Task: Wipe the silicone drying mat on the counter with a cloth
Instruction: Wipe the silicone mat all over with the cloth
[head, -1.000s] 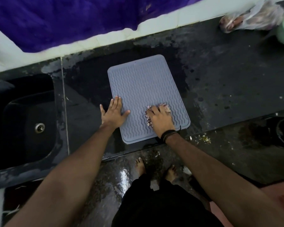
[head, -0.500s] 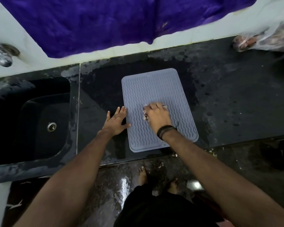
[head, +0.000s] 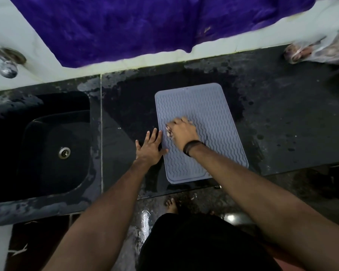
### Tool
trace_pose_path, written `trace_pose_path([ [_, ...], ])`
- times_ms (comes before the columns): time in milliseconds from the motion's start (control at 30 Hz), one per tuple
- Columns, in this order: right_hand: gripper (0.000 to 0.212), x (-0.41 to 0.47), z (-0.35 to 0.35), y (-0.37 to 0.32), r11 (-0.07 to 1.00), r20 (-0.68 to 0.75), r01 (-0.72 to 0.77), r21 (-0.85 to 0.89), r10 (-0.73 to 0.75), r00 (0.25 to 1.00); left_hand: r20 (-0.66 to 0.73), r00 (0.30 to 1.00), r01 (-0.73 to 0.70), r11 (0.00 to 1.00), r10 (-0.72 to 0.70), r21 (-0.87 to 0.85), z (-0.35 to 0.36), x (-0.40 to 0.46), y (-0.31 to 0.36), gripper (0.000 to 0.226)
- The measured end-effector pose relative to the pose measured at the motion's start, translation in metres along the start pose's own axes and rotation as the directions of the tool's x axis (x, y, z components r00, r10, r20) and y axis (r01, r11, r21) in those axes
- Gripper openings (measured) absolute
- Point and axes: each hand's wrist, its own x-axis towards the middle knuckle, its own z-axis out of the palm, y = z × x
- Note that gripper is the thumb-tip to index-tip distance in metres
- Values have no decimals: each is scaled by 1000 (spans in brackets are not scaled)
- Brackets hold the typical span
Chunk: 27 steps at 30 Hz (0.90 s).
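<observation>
Head view: right hand [head: 182, 132] grips the cloth [head: 168, 132] mid-mat; left hand [head: 150, 148], fingers spread, pins the mat [head: 213, 122] edge on the bench [head: 282, 118]. Best wipe along the ridges, away from the pinning hand.

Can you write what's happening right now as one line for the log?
step: wiping | right hand: presses cloth on mat | left hand: flat, steadies mat's left edge

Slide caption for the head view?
Right hand presses a small cloth on the grey wavy-ribbed silicone mat; left hand lies flat at its edge.
</observation>
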Motion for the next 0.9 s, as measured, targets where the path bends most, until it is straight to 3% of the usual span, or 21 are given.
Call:
trace_pose_path([
  [100,47,27,3,-15,997,92,23,-74,-16,996,13,1000,19,999,-19,28,0,0,2,81],
  [233,55,-2,22,-8,986,95,82,-142,-69,993,4,999,37,998,-37,46,-1,-1,5,78],
  [367,65,-71,40,15,996,124,32,-81,-22,992,29,999,34,998,-35,45,-3,-4,8,76],
  [500,57,-125,43,26,999,104,40,0,-40,994,27,999,35,998,-36,44,-2,-4,10,76],
  [633,53,-116,24,54,989,-4,-147,15,147,989,36,997,58,990,-63,130,-5,-4,21,74],
  [733,60,-100,22,78,971,40,-237,-35,238,970,7,996,82,955,-87,284,-11,-4,34,72],
  [833,63,-98,31,84,973,57,-230,-19,231,971,-5,1000,-3,970,5,245,-12,-3,61,78],
  [900,66,-102,32,88,981,58,-193,-8,193,979,85,993,-96,982,82,166,-9,-2,85,92],
])
